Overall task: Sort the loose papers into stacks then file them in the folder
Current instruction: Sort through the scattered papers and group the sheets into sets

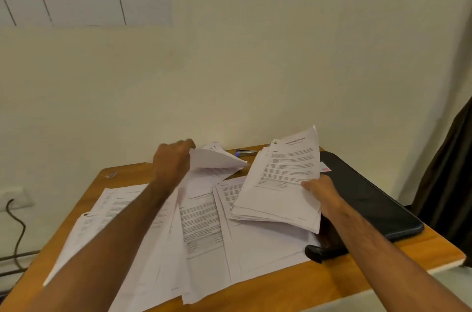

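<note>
Sorting is barely begun: the right hand (323, 196) grips a thick gathered stack of printed white sheets (281, 184), the left hand (173, 158) pinches one folded white sheet (217, 161), and many loose printed papers (199, 230) remain beside the closed black folder (370, 191).

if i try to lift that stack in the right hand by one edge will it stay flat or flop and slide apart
It will probably flop: the stack in the right hand is thin sheets, held at one side, and its near corner looks to sag. It may also fan out, since the sheet edges already sit staggered. The bent sheet in the left hand suggests the paper creases easily.
</note>
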Demonstrator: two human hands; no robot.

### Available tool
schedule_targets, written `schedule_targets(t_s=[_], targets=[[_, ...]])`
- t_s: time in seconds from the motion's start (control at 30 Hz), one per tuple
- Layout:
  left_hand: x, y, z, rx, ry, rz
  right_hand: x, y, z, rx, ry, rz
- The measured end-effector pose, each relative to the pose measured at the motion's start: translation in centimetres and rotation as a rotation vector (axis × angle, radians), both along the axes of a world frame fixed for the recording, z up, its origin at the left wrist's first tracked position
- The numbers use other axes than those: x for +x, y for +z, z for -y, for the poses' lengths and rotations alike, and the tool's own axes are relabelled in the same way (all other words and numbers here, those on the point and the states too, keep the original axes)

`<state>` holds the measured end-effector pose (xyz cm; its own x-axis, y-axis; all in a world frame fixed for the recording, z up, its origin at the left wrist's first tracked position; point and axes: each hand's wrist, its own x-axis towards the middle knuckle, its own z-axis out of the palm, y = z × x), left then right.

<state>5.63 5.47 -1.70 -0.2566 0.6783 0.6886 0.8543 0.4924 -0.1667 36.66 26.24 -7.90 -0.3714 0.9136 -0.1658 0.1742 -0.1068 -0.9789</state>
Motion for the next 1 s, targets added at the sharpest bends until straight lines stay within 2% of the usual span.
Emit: schedule_targets(t_s=[0.1, 0.2, 0.27, 0.37, 0.47, 0.53, 0.6, 0.67, 0.73, 0.83, 0.93, 1.0], targets=[[0.6, 2.5, 2.5, 0.025, 0.003, -0.298, -0.8, 1.3, 1.3, 0.002, 0.028, -0.023], [2.2, 2.5, 5.4, -0.131, -0.091, -0.416, -1.9, 2.3, 2.9, 0.006, 0.076, -0.045], [3.8, 1.5, 6.8, -0.321, -0.127, -0.317, -2.6, 2.8, 3.9, 0.001, 0.095, -0.040], [5.6, -1.0, 8.2, -0.546, -0.051, 0.063, -3.4, 3.1, 5.3, -0.007, 0.131, -0.016], [6.1, -3.8, 10.0, -0.642, -0.043, 0.453, -4.2, 2.9, 6.4, -0.018, 0.183, -0.014], [6.0, -4.8, 11.5, -0.559, -0.100, 0.619, -5.0, 2.8, 7.3, -0.049, 0.239, -0.024], [4.9, -5.6, 13.3, -0.422, -0.116, 0.611, -6.2, 2.6, 8.5, -0.082, 0.321, -0.031], [2.7, -6.5, 15.3, -0.372, -0.033, 0.509, -7.6, 2.4, 9.9, -0.134, 0.402, -0.057], [0.6, -7.6, 17.0, -0.465, 0.079, 0.452, -8.6, 2.2, 10.8, -0.161, 0.463, -0.070], [-1.7, -9.8, 19.5, -0.504, 0.067, 0.575, -10.9, 1.3, 11.4, -0.139, 0.466, -0.042], [-3.0, -10.7, 19.9, -0.279, 0.003, 0.638, -12.3, -0.5, 11.3, -0.068, 0.395, 0.058], [-4.1, -10.6, 19.1, -0.155, 0.045, 0.681, -12.7, -1.8, 11.2, -0.024, 0.378, 0.103]])
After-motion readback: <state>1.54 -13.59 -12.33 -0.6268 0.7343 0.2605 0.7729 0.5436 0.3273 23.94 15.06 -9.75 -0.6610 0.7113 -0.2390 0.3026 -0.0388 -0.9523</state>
